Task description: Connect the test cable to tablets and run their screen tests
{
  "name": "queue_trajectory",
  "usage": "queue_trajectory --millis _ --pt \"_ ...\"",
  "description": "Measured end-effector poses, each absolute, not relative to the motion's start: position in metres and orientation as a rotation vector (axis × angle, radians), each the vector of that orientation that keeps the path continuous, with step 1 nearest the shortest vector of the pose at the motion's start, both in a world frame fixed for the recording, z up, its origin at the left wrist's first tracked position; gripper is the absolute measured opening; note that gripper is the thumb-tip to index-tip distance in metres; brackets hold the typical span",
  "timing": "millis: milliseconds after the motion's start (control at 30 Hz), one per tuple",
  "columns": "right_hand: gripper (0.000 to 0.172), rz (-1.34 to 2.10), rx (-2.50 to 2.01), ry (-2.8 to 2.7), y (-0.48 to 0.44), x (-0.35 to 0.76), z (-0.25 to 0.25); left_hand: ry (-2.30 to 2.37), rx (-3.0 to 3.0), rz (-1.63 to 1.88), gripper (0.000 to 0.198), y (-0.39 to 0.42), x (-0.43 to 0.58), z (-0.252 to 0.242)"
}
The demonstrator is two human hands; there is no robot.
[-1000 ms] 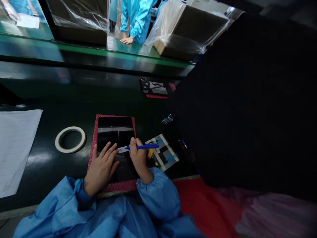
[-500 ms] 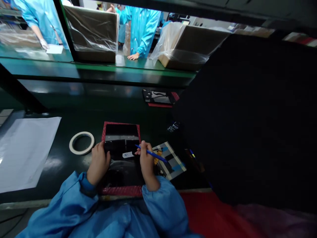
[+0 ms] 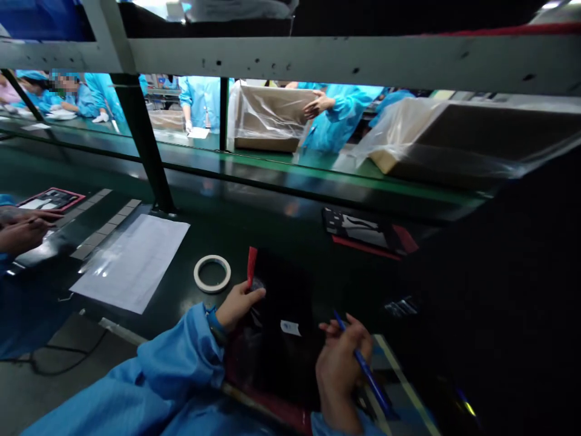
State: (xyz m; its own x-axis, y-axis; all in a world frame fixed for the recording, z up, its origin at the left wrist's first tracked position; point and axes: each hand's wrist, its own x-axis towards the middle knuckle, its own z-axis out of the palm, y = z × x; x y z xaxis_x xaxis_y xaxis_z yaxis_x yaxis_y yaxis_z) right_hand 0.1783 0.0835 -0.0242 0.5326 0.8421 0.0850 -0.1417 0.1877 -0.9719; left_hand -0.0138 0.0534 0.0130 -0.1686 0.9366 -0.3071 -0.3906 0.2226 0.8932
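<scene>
Left hand [image 3: 238,303]: we are seeing it clamped on the left edge of the dark panel [image 3: 284,287], thumb over the front, fingers [image 3: 254,295] curled tight around the rim.
Right hand [image 3: 340,370]: we are seeing it closed around the blue pen [image 3: 367,376], with the tip pointing to eleven o'clock and the barrel running out to five o'clock.
Dark panel: it is lying in front of us on the surface [image 3: 272,221] in a red-edged backing, between the two hands. Its far left corner is lifting, so the red edge [image 3: 252,265] is standing up.
White label [image 3: 290,327]: it is sitting on the panel face, at nine o'clock from the pen tip and apart from it.
Tape roll [image 3: 212,273]: it is lying flat at ten o'clock from the left hand, near but not touching.
Paper sheet [image 3: 131,261]: it is lying flat at nine o'clock from the tape roll.
Second panel [image 3: 358,227]: it is resting at one o'clock from the dark panel, well apart.
Co-worker's hand [image 3: 18,233]: it is working at the far nine o'clock edge.
Cardboard box [image 3: 267,115]: lined with plastic film, it is standing at twelve o'clock across the line, with another person's hand on its right side.
</scene>
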Motion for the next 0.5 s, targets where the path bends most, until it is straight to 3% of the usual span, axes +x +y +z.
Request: queue_trajectory --millis 167,367,500 --pt "0.065 0.943 -1.186 -0.781 0.094 0.176 -0.011 1.159 0.553 1.503 0.049 0.016 -0.042 0.031" --pt "0.041 0.899 -1.169 -1.245 0.101 0.092 0.02 1.37 0.277 1.829 0.048 -0.047 -0.148 0.056" --pt "0.024 0.974 -0.801 -1.811 0.083 -0.014 0.023 1.494 0.04 2.08 0.037 -0.102 -0.225 0.062"
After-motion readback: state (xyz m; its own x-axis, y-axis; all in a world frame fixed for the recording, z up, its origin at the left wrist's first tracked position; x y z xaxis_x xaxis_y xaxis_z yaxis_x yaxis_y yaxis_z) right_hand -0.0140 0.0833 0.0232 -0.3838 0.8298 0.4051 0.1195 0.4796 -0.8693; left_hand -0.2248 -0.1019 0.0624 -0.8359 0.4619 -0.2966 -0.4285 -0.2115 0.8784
